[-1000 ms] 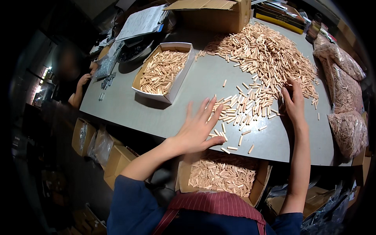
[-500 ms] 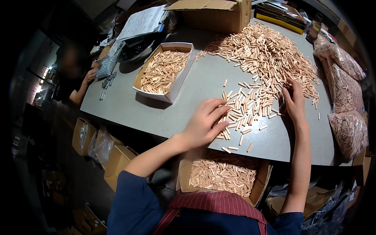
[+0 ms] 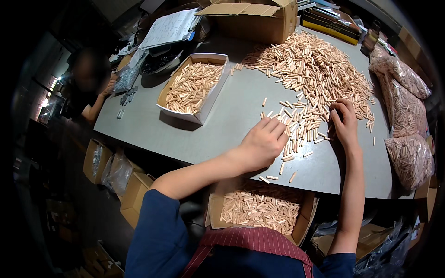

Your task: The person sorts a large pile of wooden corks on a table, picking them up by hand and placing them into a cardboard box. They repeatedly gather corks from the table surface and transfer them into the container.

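Small wooden dowels (image 3: 320, 65) with rounded ends lie in a large heap on the grey table, thinning out toward me. My left hand (image 3: 265, 142) rests low over the near-left fringe of the loose dowels. Its fingers are curled down and pressed together; the tips are hidden, so what lies under them does not show. At the heap's near-right side is my right hand (image 3: 345, 121), with bent fingers touching the dowels and the thumb apart from them. Below the table's front edge, a cardboard box (image 3: 308, 217) in front of my body holds many more dowels.
A white-sided carton (image 3: 211, 105) of dowels stands left on the table (image 3: 232, 134). Behind are a black bowl (image 3: 162, 62), papers (image 3: 171, 28) and a large cardboard box (image 3: 250, 23). Clear bags of dowels (image 3: 408, 157) line the right edge. Another person (image 3: 88, 83) works at far left.
My left hand has moved right and its spread fingers have curled in. Dowels that lay beneath it near the front have shifted. The right hand has barely moved.
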`<state>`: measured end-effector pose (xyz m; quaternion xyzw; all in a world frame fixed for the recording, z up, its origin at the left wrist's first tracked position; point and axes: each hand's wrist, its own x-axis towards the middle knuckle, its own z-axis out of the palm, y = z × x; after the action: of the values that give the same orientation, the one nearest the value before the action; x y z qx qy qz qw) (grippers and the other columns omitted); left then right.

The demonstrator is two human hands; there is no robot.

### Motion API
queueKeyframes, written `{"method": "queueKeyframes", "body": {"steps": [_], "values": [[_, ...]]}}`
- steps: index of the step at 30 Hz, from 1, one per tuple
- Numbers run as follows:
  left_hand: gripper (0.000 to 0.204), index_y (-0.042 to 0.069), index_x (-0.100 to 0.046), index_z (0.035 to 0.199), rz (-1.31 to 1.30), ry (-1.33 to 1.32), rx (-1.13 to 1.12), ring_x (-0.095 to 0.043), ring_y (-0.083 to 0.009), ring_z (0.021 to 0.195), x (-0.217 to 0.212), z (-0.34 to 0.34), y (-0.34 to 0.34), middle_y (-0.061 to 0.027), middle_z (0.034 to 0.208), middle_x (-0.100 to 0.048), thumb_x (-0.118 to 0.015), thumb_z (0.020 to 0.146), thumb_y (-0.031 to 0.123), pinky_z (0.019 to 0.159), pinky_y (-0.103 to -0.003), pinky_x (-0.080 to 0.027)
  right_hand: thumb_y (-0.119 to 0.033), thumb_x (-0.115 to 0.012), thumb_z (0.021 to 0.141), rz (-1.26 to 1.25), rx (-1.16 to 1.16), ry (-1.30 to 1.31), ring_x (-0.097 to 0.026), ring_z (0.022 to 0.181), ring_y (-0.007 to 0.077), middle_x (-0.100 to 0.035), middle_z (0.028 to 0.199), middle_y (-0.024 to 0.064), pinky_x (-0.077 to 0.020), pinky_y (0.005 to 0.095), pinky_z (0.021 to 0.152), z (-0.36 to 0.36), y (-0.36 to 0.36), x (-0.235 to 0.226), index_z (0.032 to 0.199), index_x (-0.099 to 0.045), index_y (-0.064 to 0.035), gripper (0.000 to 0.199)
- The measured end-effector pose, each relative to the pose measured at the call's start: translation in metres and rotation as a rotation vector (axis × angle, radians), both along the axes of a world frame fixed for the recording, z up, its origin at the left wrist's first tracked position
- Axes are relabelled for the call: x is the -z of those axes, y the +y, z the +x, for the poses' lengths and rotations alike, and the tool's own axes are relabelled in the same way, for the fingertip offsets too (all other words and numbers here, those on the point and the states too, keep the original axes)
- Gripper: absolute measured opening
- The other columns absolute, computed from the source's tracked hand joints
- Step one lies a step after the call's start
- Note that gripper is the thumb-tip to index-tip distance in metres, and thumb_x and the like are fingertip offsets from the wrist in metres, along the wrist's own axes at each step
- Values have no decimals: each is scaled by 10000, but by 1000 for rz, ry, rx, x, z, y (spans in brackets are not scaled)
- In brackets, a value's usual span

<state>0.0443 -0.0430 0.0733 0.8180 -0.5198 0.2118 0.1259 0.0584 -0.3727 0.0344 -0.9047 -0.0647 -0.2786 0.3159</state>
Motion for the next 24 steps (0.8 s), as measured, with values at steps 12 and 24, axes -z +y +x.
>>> {"method": "queueKeyframes", "body": {"steps": [12, 24], "values": [[338, 2, -618, 1242, -271, -333, -790, -606, -353, 1086, -69, 66, 133, -177, 1124, -657, -688, 934, 121, 962, -463, -471, -61, -635, 922, 81, 55, 28, -659, 1087, 287, -625, 1203, 150, -510, 392, 980, -2, 4, 1, 1347, -566, -15, 433], [609, -10, -406, 1550, 56, 401, 60, -299, -430, 1529, 12, -20, 66, -252, 1606, -386, -566, 998, 192, 1251, -513, -260, -73, -639, 952, 118, 51, 14, -675, 1105, 274, -634, 1224, 146, -525, 374, 981, 0, -5, 5, 1327, -586, -15, 383]]}}
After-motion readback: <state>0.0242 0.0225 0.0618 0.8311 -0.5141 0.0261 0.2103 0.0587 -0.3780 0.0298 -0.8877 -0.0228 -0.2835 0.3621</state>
